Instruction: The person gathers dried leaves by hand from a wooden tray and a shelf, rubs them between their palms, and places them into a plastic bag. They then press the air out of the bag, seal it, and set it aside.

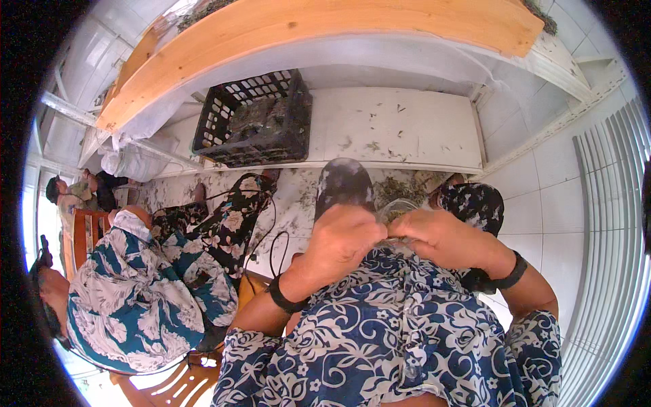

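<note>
My left hand and my right hand meet in front of my lap, fingertips nearly touching. The fingers of each are closed in a pinch. Whatever lies between them is too small or too hidden to make out. Just beyond the fingertips, partly covered by them, shows the rim of a clear round container between my knees. Small greenish-brown plant bits lie on the floor beside it. A dark band circles each of my wrists.
A black plastic crate of dark dried plant matter stands on a white low shelf. Above runs a wooden board. At left sits a person in a teal floral garment; a dark cord hangs between us. White slats line the right.
</note>
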